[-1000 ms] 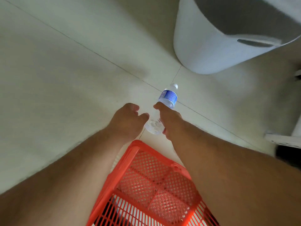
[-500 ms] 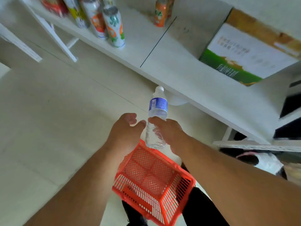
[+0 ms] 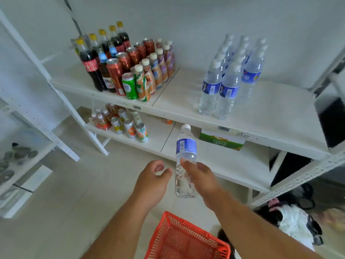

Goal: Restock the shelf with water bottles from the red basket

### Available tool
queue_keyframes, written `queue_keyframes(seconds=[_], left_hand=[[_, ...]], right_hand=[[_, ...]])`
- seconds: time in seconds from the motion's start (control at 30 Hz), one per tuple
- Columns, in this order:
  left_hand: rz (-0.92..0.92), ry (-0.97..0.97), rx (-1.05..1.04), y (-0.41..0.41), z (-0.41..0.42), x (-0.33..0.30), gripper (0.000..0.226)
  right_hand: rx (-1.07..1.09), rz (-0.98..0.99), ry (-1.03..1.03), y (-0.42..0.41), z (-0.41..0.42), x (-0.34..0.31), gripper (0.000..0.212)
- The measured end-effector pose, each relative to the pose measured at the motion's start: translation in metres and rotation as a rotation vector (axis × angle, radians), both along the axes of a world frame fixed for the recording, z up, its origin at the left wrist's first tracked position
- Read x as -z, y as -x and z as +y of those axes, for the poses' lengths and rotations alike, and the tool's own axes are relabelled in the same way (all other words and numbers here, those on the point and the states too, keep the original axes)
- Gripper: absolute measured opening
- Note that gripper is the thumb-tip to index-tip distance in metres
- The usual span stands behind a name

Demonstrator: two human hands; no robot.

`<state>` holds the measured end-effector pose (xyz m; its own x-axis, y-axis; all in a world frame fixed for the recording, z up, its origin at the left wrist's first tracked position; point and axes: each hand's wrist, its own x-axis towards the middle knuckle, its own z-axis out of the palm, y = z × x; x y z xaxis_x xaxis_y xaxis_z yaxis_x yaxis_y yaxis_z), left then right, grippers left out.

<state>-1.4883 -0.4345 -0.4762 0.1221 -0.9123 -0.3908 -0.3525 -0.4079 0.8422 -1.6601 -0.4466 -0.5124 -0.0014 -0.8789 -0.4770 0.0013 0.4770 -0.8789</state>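
Right hand (image 3: 200, 176) grips the clear plastic water bottle w/ blue label (image 3: 184, 161), now raised from floor level to before the white metal shelf (image 3: 261, 116), above the red mesh basket (image 3: 184, 240). Left hand (image 3: 151, 180) loosely curled, empty. Placement beside the clear bottle row (image 3: 224, 77) likely next.

One water bottle (image 3: 185, 157) held up, one red basket (image 3: 186, 240), one green carton (image 3: 221, 142), two hands, four yellow-capped cola bottles (image 3: 104, 53) (rear rows blur; shelved water uncountable).
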Motion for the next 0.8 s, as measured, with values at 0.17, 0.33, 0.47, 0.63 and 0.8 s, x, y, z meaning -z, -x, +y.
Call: queue_keyframes(seconds=[0.17, 0.33, 0.47, 0.63, 0.8], left_hand=[[0.009, 0.114, 0.069, 0.035, 0.003, -0.041, 0.071], [-0.017, 0.161, 0.13, 0.061, 0.003, -0.063, 0.042], [-0.036, 0.184, 0.187, 0.087, -0.005, -0.075, 0.043], [-0.025, 0.187, 0.231, 0.117, -0.017, -0.084, 0.05], [-0.051, 0.178, 0.254, 0.137, -0.038, -0.088, 0.049]], right_hand=[[0.121, -0.07, 0.099, 0.027, 0.012, -0.042, 0.057], [0.199, -0.081, 0.173, 0.065, 0.021, -0.068, 0.031], [0.204, -0.02, 0.198, 0.091, 0.018, -0.075, 0.04], [0.188, 0.055, 0.226, 0.116, 0.005, -0.083, 0.034], [0.213, 0.093, 0.29, 0.132, -0.015, -0.088, 0.036]])
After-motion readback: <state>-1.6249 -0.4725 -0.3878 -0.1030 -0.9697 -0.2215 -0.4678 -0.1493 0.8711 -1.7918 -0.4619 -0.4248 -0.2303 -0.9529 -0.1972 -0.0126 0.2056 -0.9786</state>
